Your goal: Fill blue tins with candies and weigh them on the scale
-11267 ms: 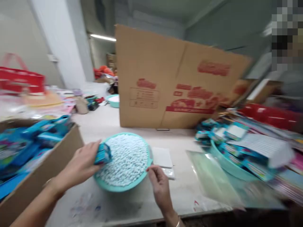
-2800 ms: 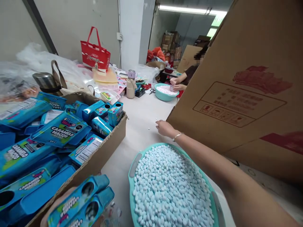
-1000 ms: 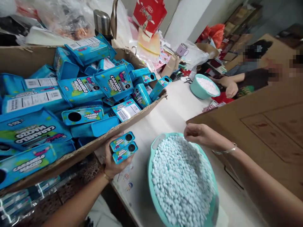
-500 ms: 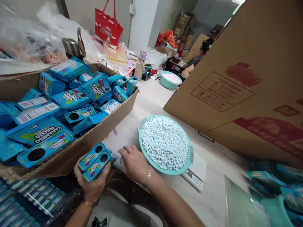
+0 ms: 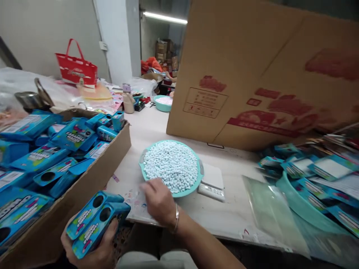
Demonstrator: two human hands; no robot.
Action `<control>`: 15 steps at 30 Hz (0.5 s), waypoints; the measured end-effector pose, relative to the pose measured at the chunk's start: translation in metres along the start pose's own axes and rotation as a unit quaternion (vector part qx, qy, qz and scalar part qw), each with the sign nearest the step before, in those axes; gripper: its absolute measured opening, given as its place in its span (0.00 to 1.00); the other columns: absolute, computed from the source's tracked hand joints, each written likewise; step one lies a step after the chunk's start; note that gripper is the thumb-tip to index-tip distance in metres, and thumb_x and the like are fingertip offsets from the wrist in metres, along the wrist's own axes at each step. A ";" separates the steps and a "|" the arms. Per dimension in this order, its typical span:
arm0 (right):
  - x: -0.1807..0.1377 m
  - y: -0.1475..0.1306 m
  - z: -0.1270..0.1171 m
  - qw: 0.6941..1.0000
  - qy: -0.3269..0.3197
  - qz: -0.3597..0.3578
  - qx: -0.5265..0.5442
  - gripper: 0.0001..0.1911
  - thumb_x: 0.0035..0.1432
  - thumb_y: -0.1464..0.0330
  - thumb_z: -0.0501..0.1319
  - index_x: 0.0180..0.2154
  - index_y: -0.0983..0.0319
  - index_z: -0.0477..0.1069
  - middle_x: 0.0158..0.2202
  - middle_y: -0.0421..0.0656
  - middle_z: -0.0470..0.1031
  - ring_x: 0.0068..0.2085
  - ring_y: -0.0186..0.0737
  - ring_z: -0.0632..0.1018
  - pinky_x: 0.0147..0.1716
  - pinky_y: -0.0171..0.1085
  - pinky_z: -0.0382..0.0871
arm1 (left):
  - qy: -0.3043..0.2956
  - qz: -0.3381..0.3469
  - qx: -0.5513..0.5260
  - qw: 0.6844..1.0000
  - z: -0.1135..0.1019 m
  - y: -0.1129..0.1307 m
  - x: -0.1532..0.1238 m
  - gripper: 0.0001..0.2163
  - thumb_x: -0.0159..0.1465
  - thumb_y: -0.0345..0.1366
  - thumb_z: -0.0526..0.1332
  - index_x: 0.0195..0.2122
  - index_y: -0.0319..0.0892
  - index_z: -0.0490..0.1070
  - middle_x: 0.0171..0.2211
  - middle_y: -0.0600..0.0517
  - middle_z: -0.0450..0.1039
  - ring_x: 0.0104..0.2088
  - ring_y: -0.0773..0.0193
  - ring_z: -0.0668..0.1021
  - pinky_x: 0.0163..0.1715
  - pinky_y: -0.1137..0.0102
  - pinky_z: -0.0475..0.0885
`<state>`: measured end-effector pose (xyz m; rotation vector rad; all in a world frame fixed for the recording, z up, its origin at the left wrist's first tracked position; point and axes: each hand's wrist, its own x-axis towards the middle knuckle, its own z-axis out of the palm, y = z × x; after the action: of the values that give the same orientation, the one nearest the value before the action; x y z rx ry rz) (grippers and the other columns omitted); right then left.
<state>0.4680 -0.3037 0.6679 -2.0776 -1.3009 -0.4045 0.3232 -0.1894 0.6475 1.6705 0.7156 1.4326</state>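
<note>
My left hand point(image 5: 97, 251) is closed around two small blue candy boxes point(image 5: 94, 220), each with a round hole on top, held low at the table's near edge. My right hand point(image 5: 158, 200) rests knuckles-up on the table, fingers curled down, just in front of a teal basin point(image 5: 171, 192) heaped with pale blue candies point(image 5: 171, 170). What the fingers touch is hidden. The basin sits on a white scale point(image 5: 212, 183).
A cardboard carton point(image 5: 92, 175) full of blue candy boxes fills the left. A big upright cardboard sheet point(image 5: 252, 78) stands behind the basin. Clear bags point(image 5: 269, 213) and a teal tub point(image 5: 300, 209) of blue boxes lie at right. A second basin point(image 5: 163, 102), red bag point(image 5: 76, 71) and bottles sit far back.
The view has swung right and level. My right hand stays by the basin's near rim, having come back from its far side a second ago. My left hand still holds the two boxes.
</note>
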 end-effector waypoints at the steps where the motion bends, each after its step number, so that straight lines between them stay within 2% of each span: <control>1: 0.005 0.010 -0.019 0.999 0.029 0.033 0.006 0.17 0.64 0.73 0.47 0.49 0.62 0.69 0.43 0.50 0.72 0.44 0.45 0.69 0.45 0.43 0.66 | 0.003 0.008 -0.009 1.000 0.009 0.011 0.003 0.41 0.43 0.34 0.74 0.60 0.39 0.62 0.52 0.41 0.69 0.51 0.41 0.72 0.54 0.42 0.65; 3: 0.012 0.032 -0.054 0.992 0.076 0.095 0.041 0.16 0.64 0.72 0.49 0.50 0.61 0.69 0.48 0.50 0.72 0.50 0.46 0.68 0.51 0.45 0.64 | -0.031 0.034 -0.032 0.998 0.031 0.035 0.003 0.43 0.40 0.36 0.74 0.60 0.37 0.63 0.54 0.39 0.68 0.53 0.38 0.71 0.55 0.41 0.63; 5: 0.004 0.048 -0.085 0.974 0.117 0.142 0.132 0.15 0.65 0.68 0.52 0.51 0.59 0.68 0.52 0.48 0.70 0.54 0.44 0.68 0.54 0.45 0.64 | -0.101 0.044 -0.052 0.993 0.053 0.057 -0.010 0.43 0.42 0.37 0.74 0.61 0.39 0.62 0.56 0.39 0.66 0.53 0.40 0.72 0.56 0.42 0.64; 8: -0.036 0.050 -0.116 0.921 0.121 0.181 0.324 0.18 0.64 0.61 0.54 0.54 0.56 0.66 0.54 0.45 0.70 0.55 0.42 0.70 0.53 0.42 0.66 | -0.237 0.002 -0.094 0.967 0.083 0.077 -0.048 0.40 0.44 0.39 0.73 0.60 0.44 0.62 0.53 0.42 0.70 0.48 0.48 0.77 0.49 0.52 0.74; 11: -0.093 0.043 -0.128 0.843 0.110 0.249 0.464 0.22 0.66 0.56 0.49 0.56 0.56 0.65 0.54 0.46 0.72 0.54 0.44 0.73 0.55 0.44 0.65 | -0.383 -0.048 -0.161 0.908 0.109 0.083 -0.094 0.36 0.50 0.41 0.71 0.59 0.46 0.61 0.51 0.42 0.72 0.47 0.49 0.78 0.45 0.58 0.78; 13: -0.130 0.046 -0.128 0.795 0.150 0.313 0.498 0.23 0.66 0.54 0.47 0.56 0.56 0.65 0.52 0.47 0.73 0.52 0.46 0.75 0.53 0.46 0.67 | -0.472 -0.066 -0.211 0.853 0.126 0.082 -0.121 0.34 0.54 0.43 0.66 0.62 0.46 0.57 0.54 0.41 0.70 0.52 0.48 0.76 0.49 0.56 0.76; 15: -0.161 0.055 -0.127 0.763 0.208 0.359 0.496 0.24 0.64 0.52 0.48 0.54 0.56 0.65 0.51 0.47 0.73 0.51 0.49 0.75 0.52 0.47 0.69 | -0.552 -0.065 -0.248 0.794 0.143 0.080 -0.141 0.36 0.55 0.42 0.65 0.64 0.46 0.53 0.58 0.41 0.66 0.56 0.45 0.72 0.53 0.54 0.72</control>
<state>0.4524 -0.5150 0.6518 -1.2651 -0.2225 0.1705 0.4281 -0.3782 0.6372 1.6166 -0.2126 0.2902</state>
